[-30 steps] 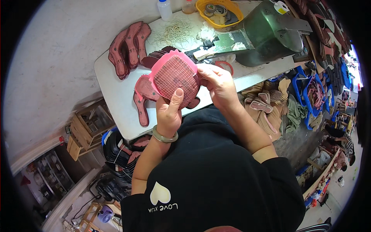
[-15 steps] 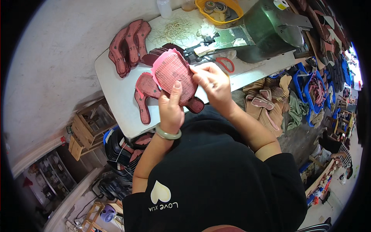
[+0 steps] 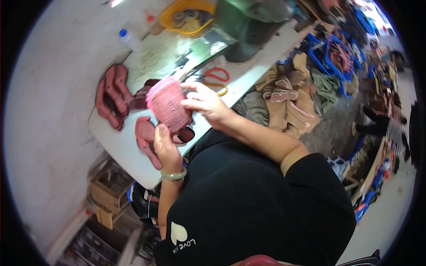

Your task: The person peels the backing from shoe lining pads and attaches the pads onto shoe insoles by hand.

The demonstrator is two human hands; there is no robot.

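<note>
I hold a pink ribbed piece of material [image 3: 167, 106] up over a white table [image 3: 124, 148]. My left hand [image 3: 166, 148] grips its lower edge from below, thumb on the front. My right hand [image 3: 206, 104] pinches its upper right edge. Dark red shoe-shaped cut pieces [image 3: 113, 95] lie on the table to the left, and more dark red pieces [image 3: 145, 137] lie just under the held piece.
Red-handled scissors [image 3: 217, 75] lie on the table beside my right hand. A green sewing machine [image 3: 248, 22], a yellow bowl [image 3: 186, 15] and a white bottle [image 3: 128, 37] stand at the back. Tan cut pieces [image 3: 288, 99] and blue crates [image 3: 330, 53] crowd the right.
The view has swung and tilted left. The pink piece has turned in my hands from nearly face-on to a more edge-on, tilted pose; both hands keep hold.
</note>
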